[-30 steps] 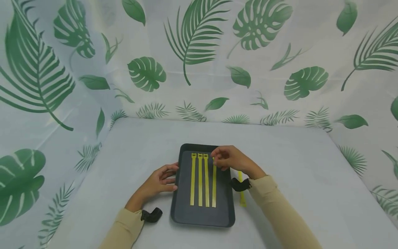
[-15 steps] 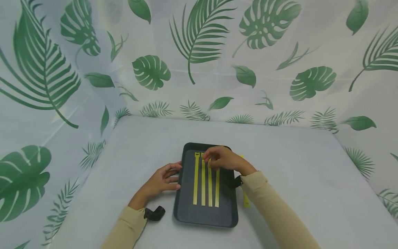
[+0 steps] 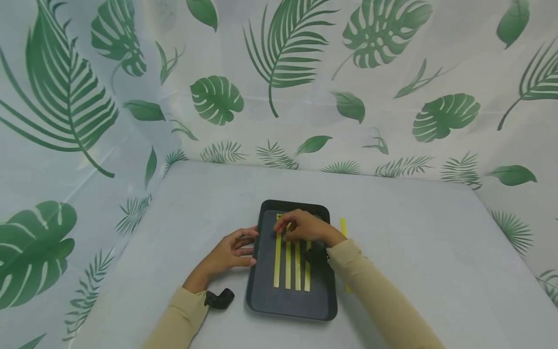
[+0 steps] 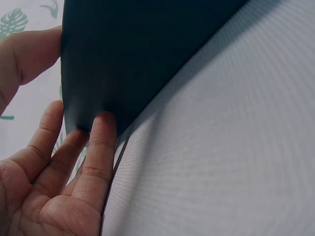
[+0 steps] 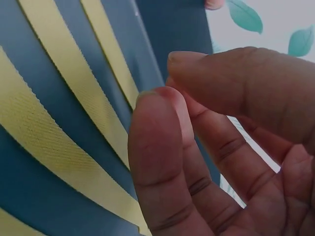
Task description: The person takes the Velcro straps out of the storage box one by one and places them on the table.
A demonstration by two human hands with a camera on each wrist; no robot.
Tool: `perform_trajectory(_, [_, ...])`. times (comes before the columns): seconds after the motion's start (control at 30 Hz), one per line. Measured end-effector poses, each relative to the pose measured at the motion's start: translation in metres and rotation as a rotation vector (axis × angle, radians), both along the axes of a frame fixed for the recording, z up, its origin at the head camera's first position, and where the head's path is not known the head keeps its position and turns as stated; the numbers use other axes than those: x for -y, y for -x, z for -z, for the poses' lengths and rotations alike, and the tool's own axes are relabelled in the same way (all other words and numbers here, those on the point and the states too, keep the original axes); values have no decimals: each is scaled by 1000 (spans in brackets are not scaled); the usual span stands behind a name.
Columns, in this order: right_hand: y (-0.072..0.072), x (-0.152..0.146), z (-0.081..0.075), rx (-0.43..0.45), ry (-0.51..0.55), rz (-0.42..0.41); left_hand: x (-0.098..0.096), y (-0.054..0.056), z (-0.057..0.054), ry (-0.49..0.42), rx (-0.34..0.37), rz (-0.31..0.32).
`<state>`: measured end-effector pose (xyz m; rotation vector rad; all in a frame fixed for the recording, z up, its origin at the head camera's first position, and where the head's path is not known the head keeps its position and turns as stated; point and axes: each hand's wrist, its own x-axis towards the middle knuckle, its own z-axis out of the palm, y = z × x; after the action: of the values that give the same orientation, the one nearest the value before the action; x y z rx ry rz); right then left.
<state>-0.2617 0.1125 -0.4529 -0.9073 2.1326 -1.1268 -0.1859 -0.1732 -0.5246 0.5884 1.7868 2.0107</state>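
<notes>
As the left hand, fingers extended, touches the tray, the empty right hand, loosely curved, overhangs yellow strips.

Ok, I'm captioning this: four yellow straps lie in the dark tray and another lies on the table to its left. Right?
Wrong side: the head view shows the extra strap on the table right of the dark tray. The rest holds.

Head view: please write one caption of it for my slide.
Left hand against the side of a dark tray, right hand over four yellow straps lying in it.
</notes>
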Motion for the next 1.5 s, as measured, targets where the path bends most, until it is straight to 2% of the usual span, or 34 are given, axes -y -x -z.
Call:
perform_trajectory(0.3, [9, 12, 5, -94, -69, -51, 0, 0, -1, 3, -6, -5])
perform_trajectory(0.6, [15, 23, 9, -220, -174, -65, 0, 1, -1, 2, 4, -6])
perform_trajectory(0.83, [17, 28, 12, -220, -195, -49, 0, 1, -2, -15, 16, 2])
perform_trajectory(1.1, [15, 33, 10, -268, -210, -69, 1, 1, -2, -19, 13, 5])
perform_trajectory(1.27, [14, 35, 10, -307, -194, -96, 1, 1, -2, -15, 12, 5])
perform_trajectory(1.5, [14, 34, 10, -309, -166, -82, 1, 1, -2, -11, -2, 0])
